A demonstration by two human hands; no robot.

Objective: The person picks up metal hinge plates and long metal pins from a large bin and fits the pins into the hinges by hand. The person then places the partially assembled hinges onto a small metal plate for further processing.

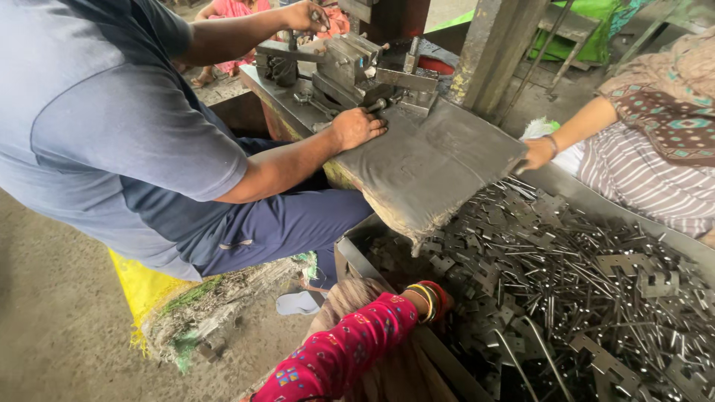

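Head view: left hand (445, 301), pink sleeve, dips over the bin (348, 255) rim into the stamped parts (566, 290) below the chute (436, 160). Can't tell the fingers' state, they're hidden. Right hand out of frame. Looks like the picking step; any grab needs care with sharp edges. A co-worker's hand (357, 128) rests at the chute top.

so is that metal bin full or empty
Well filled: the metal bin holds a dense heap of flat stamped metal pieces and thin strips that hides its floor.
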